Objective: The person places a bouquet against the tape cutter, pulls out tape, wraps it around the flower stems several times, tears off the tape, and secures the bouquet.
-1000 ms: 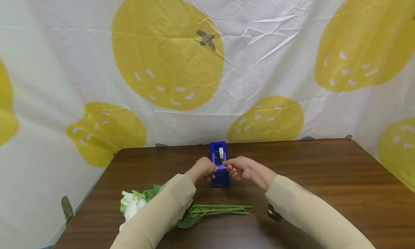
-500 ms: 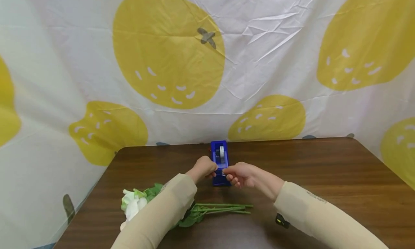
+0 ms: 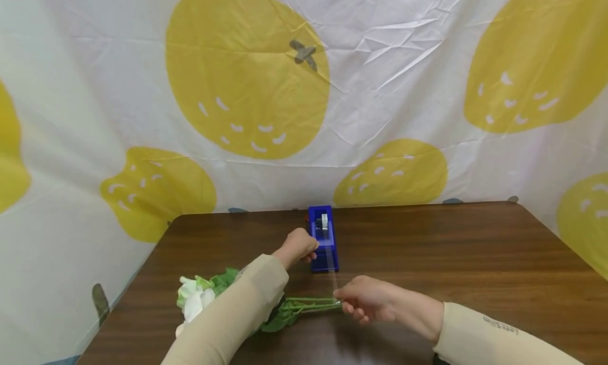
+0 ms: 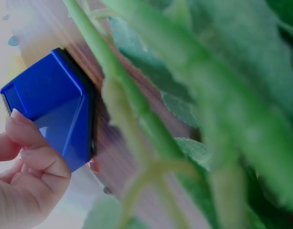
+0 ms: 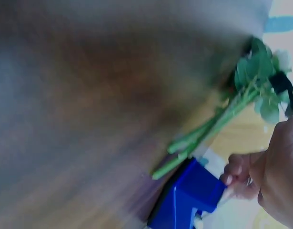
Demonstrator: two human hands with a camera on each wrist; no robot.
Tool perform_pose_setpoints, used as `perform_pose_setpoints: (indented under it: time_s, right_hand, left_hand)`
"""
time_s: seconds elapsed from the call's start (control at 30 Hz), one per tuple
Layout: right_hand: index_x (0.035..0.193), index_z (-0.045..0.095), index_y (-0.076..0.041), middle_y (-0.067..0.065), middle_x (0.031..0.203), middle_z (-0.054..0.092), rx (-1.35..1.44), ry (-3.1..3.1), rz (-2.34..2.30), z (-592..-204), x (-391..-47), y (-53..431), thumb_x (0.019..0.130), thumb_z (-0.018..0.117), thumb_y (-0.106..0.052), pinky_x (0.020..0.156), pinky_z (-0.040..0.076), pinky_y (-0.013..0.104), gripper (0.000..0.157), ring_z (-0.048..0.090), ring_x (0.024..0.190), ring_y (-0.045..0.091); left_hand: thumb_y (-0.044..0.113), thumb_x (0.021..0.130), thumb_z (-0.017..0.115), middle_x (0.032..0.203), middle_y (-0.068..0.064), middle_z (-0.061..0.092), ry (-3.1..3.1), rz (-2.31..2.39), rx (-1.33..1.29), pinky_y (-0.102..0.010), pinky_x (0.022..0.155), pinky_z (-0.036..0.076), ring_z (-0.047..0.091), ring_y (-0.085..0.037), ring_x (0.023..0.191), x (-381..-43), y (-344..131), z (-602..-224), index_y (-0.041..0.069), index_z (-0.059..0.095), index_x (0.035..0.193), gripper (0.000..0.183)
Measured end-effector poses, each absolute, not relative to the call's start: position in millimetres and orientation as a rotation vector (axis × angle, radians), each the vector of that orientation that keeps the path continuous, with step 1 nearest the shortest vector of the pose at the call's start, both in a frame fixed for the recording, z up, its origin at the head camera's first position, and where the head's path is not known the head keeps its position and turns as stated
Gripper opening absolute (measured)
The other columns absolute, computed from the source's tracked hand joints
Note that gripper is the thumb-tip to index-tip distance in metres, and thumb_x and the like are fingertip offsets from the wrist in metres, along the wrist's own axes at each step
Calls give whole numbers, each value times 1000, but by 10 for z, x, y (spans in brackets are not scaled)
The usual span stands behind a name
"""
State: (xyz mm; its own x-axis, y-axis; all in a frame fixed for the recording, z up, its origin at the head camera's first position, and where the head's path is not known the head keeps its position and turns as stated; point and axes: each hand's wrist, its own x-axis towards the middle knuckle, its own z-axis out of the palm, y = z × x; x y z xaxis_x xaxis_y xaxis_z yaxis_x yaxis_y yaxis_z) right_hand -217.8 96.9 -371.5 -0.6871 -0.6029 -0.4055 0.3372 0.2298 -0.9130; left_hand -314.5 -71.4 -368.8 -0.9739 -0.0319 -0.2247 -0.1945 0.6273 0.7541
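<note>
A blue tape dispenser (image 3: 319, 263) stands on the table, a roll of clear tape (image 3: 324, 225) inside it. My left hand (image 3: 299, 245) holds its front left side; in the left wrist view the fingertips (image 4: 17, 125) lie right by its toothed cutting edge. From the dispenser a strip of clear tape (image 3: 331, 267) stretches toward me, its end pinched between the thumb and finger of my right hand (image 3: 368, 300). White flowers (image 3: 196, 304) lie at the left, partly hidden by my left sleeve. Their green stems (image 3: 311, 305) run right, and the right fingertips overlap the stem ends.
The brown wooden table (image 3: 442, 243) extends to both sides. Behind it hangs a white cloth (image 3: 380, 90) printed with yellow fruit. Leafy stems (image 4: 151, 119) fill much of the left wrist view, close to that camera.
My right hand has moved toward me and slightly right from the dispenser, drawing out a long strip of tape. The left hand has stayed at the dispenser.
</note>
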Motion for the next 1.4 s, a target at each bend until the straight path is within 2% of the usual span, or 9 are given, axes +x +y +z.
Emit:
perform_pose_setpoints:
  time_s: [0.2, 0.33, 0.43, 0.57, 0.67, 0.83, 1.07, 1.27, 1.4]
  right_hand:
    - [65, 46, -13, -8, 51, 44, -244, 1811, -1543, -3837, -2115, 988, 91, 47, -14, 40, 32, 14, 26, 36, 41, 0]
    - [69, 48, -12, -7, 52, 45, -219, 1841, -1523, -3884, -2113, 997, 90, 47, -15, 41, 33, 15, 22, 38, 42, 1]
    - [73, 48, -11, -5, 55, 48, -224, 1855, -1514, -3914, -2116, 1011, 90, 48, -16, 43, 36, 15, 18, 41, 45, 3]
    - [77, 48, -10, -4, 60, 51, -241, 1861, -1524, -3958, -2121, 1045, 90, 47, -16, 46, 38, 16, 14, 44, 49, 4]
    - [79, 49, -9, -3, 62, 52, -249, 1855, -1525, -3979, -2126, 1066, 90, 47, -15, 46, 39, 16, 13, 45, 51, 4]
    - [82, 50, -8, -3, 62, 53, -244, 1863, -1503, -3984, -2133, 1071, 91, 47, -17, 46, 39, 15, 13, 45, 49, 4]
    - [81, 51, -8, -3, 58, 51, -229, 1880, -1486, -3967, -2125, 1023, 89, 47, -17, 43, 38, 14, 11, 43, 45, 3]
    - [83, 49, -8, -4, 57, 50, -227, 1904, -1476, -3994, -2110, 977, 88, 46, -14, 41, 36, 13, 9, 42, 42, 2]
    - [89, 48, -6, -3, 56, 50, -212, 1905, -1493, -4005, -2101, 957, 88, 47, -16, 41, 35, 14, 10, 41, 42, 3]
  left_hand:
    - [2, 82, 56, 47, -7, 55, 2731, 1218, -59, -30, 51, 52, 52, -13, 39, -3115, -716, -3670, -3, 58, 70, 13]
    - [16, 89, 57, 71, -12, 66, 2967, 809, 70, -36, 56, 51, 62, -21, 60, -2959, -720, -3626, -1, 64, 79, 22]
    - [25, 90, 56, 82, -11, 66, 3052, 368, 127, -40, 59, 50, 63, -24, 71, -2782, -689, -3579, 5, 65, 81, 24]
    - [34, 85, 62, 79, -6, 66, 3022, 6, 407, -39, 65, 48, 62, -22, 72, -2497, -674, -3588, 11, 65, 76, 25]
    - [42, 78, 66, 73, -4, 65, 3038, -129, 718, -34, 62, 45, 60, -21, 69, -2273, -710, -3676, 13, 65, 71, 30]
    - [53, 69, 69, 70, 0, 58, 3090, -269, 991, -29, 61, 38, 52, -16, 66, -2039, -786, -3827, 14, 65, 74, 39]
    - [49, 66, 73, 73, 0, 57, 3101, -283, 1000, -29, 62, 35, 47, -16, 67, -2060, -826, -3939, 14, 62, 76, 39]
    - [43, 66, 75, 73, -1, 60, 3056, -312, 1002, -29, 59, 35, 48, -16, 66, -2117, -826, -3958, 14, 61, 72, 33]
    - [38, 70, 73, 74, -1, 63, 3023, -302, 1005, -29, 59, 36, 51, -17, 65, -2137, -813, -3945, 13, 61, 72, 27]
